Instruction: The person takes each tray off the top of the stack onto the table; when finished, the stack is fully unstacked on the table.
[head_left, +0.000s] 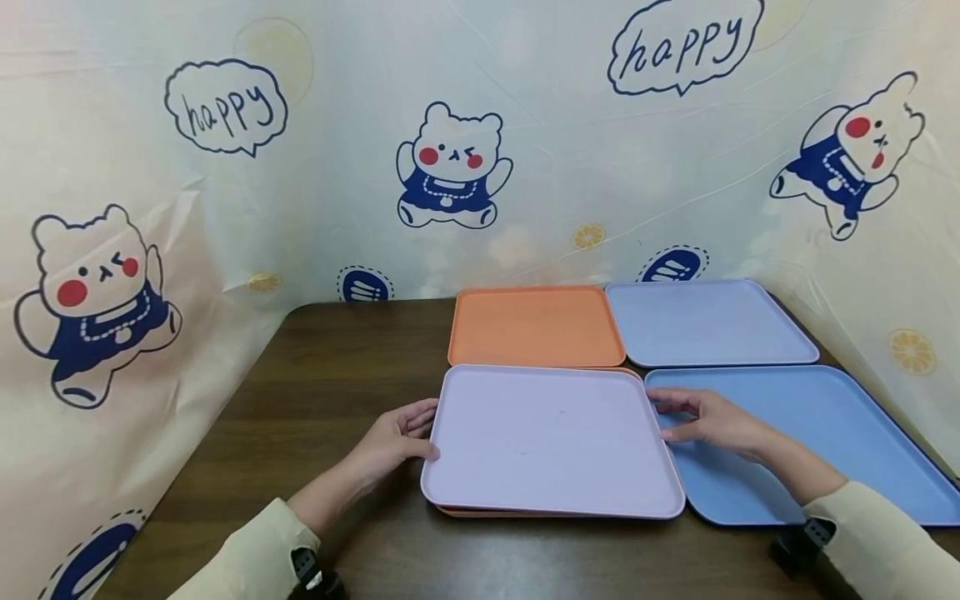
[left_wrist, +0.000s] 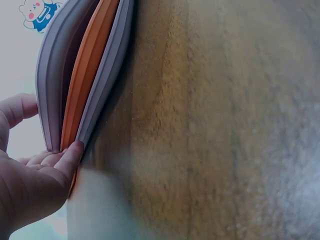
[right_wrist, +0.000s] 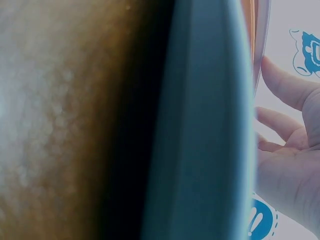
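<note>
A light purple tray (head_left: 540, 442) tops a stack at the front middle of the table. An orange tray (left_wrist: 87, 75) and another pale purple tray (left_wrist: 107, 70) show beneath it in the left wrist view, with gaps between the rims. My left hand (head_left: 397, 437) touches the stack's left side, thumb and fingers against the edges. On the opposite side, my right hand (head_left: 712, 421) has its thumb and fingertips at the stack's right edge, above a blue tray (head_left: 810, 450). Neither hand visibly curls round a tray.
Behind the stack lies an orange tray (head_left: 536, 325), and a periwinkle tray (head_left: 712, 321) is to its right. All stand on a dark brown wooden table (head_left: 337, 367). A printed cloth (head_left: 322, 208) with cartoon bears hangs behind the table.
</note>
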